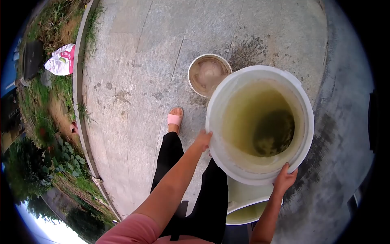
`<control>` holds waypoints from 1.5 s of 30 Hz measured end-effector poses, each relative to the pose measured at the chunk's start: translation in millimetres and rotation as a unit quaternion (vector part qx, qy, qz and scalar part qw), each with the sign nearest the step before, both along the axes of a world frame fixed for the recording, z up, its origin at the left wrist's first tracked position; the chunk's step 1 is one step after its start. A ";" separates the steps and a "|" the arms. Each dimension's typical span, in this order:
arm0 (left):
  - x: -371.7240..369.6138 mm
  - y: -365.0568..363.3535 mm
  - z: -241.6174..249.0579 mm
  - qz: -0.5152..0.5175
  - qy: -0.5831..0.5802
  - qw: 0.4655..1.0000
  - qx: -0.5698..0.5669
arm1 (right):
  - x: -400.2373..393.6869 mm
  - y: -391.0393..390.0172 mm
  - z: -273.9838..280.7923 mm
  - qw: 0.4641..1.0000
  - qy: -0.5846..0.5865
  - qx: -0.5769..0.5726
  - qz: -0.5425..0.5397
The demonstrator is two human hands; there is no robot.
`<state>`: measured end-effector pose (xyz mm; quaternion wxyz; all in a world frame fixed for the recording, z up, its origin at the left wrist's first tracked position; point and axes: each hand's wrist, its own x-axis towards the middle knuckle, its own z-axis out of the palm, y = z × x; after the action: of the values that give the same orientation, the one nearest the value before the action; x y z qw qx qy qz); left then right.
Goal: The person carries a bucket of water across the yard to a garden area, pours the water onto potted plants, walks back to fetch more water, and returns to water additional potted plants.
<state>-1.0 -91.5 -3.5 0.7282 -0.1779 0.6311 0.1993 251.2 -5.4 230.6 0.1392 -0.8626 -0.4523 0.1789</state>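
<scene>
A large white plastic bucket [215, 110] fills the right of the view, with murky greenish water [252, 122] and a dark patch inside. My left hand [203, 140] is closed on the rim at its left side. At the lower right of the same rim, my right hand [285, 179] grips with the thumb over the edge. Behind the bucket, a smaller round pale tub [194, 65] stands on the paving, with a brownish, wet-looking bottom. Partly hidden below the bucket is another white container [239, 219] with greenish liquid.
Grey stone paving [134, 81] spreads underfoot, with dark wet stains [250, 46] near the tub. A low kerb [80, 81] borders plants and soil at left, where a white and pink sack [61, 61] lies. My foot in a pink slipper [175, 118] is beside the bucket.
</scene>
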 end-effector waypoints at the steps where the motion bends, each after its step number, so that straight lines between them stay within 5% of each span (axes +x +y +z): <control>1: -1.1 3.6 4.6 0.002 -0.013 1.000 0.016 | 4.2 1.8 -1.2 1.000 0.001 0.002 0.002; 45: -15.8 22.2 -1.8 -0.033 -0.022 0.999 0.030 | -9.6 34.5 -7.3 0.999 0.045 -0.006 0.000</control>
<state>-16.9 -69.4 -5.3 0.7532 -0.1397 0.6142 0.1895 241.6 29.0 223.2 0.1540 -0.8543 -0.4446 0.2209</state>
